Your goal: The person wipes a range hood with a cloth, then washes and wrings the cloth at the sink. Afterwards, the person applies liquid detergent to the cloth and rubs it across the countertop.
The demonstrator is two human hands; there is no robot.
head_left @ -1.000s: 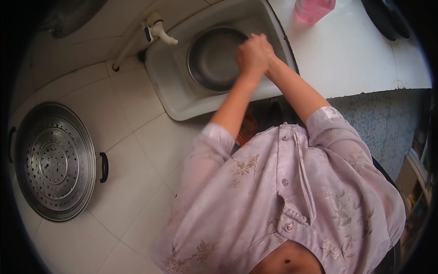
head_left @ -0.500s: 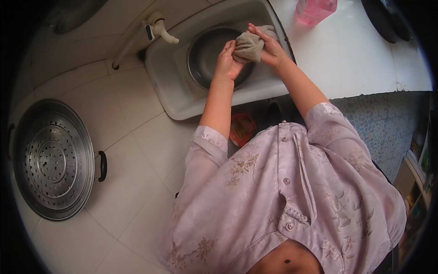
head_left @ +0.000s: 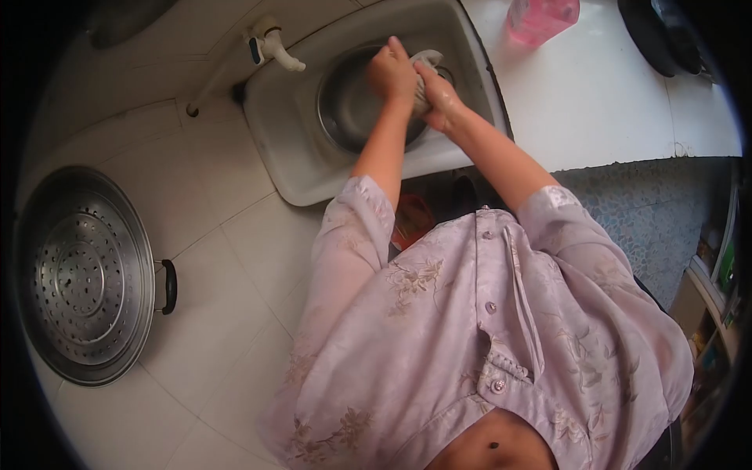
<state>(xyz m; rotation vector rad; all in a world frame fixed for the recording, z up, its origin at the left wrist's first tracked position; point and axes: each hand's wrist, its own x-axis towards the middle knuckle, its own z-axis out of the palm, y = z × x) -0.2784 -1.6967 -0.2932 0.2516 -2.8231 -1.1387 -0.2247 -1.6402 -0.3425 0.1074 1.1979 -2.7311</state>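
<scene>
A crumpled grey-beige cloth (head_left: 428,59) is bunched between my hands above a round metal basin (head_left: 342,117), which stands in the grey sink (head_left: 291,160). My left hand (head_left: 393,74) is closed in a fist on the cloth's left side, back of the hand upward. Around the right side of the cloth wraps my right hand (head_left: 440,100), its skin looking wet. Most of the cloth is hidden by the fingers. Both hands are close together, nearly touching.
A white tap (head_left: 280,55) juts from the wall at the sink's upper left. On the white counter stands a pink bottle (head_left: 540,19), with a black pan (head_left: 662,35) farther right. A perforated metal steamer (head_left: 86,278) with black handles sits on the tiles at left.
My left hand has turned over from palm up to back up and closed. The cloth is now squeezed more tightly, with less of it showing. My right fingers have curled around it.
</scene>
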